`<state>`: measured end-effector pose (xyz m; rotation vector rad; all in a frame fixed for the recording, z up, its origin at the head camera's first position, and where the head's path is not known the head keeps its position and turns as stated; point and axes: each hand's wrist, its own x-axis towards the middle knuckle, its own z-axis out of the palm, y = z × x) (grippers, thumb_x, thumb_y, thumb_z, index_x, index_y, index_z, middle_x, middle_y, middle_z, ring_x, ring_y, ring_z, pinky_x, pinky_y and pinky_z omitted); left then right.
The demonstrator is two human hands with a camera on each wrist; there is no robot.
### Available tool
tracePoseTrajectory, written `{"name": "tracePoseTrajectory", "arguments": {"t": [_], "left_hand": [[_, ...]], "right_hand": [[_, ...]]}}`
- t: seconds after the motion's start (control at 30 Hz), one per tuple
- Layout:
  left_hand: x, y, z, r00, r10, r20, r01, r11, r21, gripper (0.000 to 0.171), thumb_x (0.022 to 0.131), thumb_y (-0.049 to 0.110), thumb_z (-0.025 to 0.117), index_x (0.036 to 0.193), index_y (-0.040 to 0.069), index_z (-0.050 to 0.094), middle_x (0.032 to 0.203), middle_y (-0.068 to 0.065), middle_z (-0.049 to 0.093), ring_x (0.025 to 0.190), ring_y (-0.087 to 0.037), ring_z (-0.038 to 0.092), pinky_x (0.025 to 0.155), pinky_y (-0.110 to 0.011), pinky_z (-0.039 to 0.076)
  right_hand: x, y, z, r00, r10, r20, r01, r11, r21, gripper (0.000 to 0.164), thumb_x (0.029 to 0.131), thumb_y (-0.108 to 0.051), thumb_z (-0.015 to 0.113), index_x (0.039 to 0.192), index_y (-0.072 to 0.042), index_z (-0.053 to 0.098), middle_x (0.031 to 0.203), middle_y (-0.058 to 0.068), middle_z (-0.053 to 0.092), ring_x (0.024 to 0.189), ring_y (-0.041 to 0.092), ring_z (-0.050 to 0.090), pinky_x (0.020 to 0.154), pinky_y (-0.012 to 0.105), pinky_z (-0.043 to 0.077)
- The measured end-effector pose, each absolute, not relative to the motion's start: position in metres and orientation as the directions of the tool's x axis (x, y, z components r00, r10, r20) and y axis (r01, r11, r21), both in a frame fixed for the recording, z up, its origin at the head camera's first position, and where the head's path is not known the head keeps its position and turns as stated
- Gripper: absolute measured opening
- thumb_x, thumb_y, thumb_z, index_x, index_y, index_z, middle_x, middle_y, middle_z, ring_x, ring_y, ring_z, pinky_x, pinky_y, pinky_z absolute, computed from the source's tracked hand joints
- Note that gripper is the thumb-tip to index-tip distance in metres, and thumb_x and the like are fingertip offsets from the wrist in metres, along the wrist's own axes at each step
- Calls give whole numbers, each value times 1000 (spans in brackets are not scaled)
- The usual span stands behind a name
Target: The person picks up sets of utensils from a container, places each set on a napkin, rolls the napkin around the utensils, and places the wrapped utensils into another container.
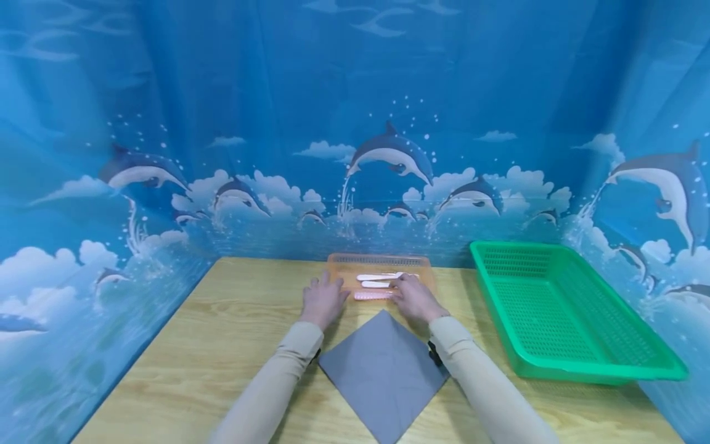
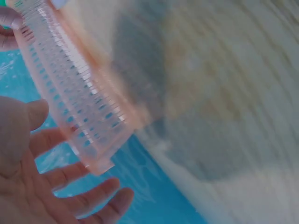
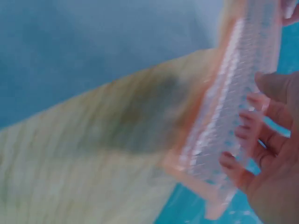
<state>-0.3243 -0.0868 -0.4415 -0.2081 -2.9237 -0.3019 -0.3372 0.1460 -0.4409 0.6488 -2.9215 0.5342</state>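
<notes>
A shallow orange see-through basket (image 1: 341, 279) lies at the table's far edge. In it lie two slim white-handled items (image 1: 376, 285) and a pink ridged item (image 1: 370, 296), side by side; their kind is hard to tell. My left hand (image 1: 323, 302) is at the basket's left end, its fingers spread and holding nothing. Over the right ends of the slim items is my right hand (image 1: 417, 300), which hides those ends. In the right wrist view its fingers (image 3: 238, 175) are apart and loosely bent at the basket wall (image 3: 219, 112), with nothing seen gripped.
A grey cloth (image 1: 385, 376) lies cornerwise between my forearms, in front of the basket. To the right stands a large green perforated basket (image 1: 501, 320). The wooden table (image 1: 183, 345) ends at a blue dolphin-print curtain (image 1: 310, 154) behind and at the sides.
</notes>
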Motion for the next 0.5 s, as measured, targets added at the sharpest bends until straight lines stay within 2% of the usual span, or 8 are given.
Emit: {"name": "tracePoseTrajectory", "arguments": {"t": [0.13, 0.23, 0.37, 0.5], "left_hand": [[-331, -85, -448, -968, 140, 207, 181, 964, 194, 33, 101, 41, 51, 113, 17, 70, 114, -13, 65, 100, -38, 61, 82, -54, 54], [-335, -86, -450, -963, 149, 223, 198, 956, 217, 29, 101, 37, 52, 102, 16, 72, 100, -13, 69, 91, -36, 63, 76, -52, 55], [-339, -88, -450, -964, 151, 219, 206, 944, 256, 28, 101, 35, 54, 98, 14, 72, 97, -14, 70, 90, -36, 63, 75, -52, 55], [-340, -87, -450, -963, 159, 216, 215, 940, 264, 28, 100, 35, 56, 98, 13, 73, 94, -13, 71, 88, -36, 63, 73, -50, 56]], "right_hand": [[-346, 150, -448, -909, -393, 139, -416, 837, -355, 35, 96, -19, 61, 125, 0, 62, 123, 17, 62, 117, 34, 56, 102, 48, 47], [-351, 153, -449, -909, -390, 149, -417, 825, -381, 29, 93, -14, 63, 117, 1, 67, 113, 16, 66, 108, 34, 60, 96, 49, 50], [-355, 156, -449, -905, -396, 154, -425, 831, -360, 19, 91, -11, 64, 105, 0, 71, 101, 14, 70, 100, 33, 63, 91, 49, 52], [-358, 156, -449, -925, -370, 89, -377, 864, -334, 24, 95, -17, 62, 113, -4, 69, 107, 13, 70, 105, 33, 63, 93, 49, 52]]}}
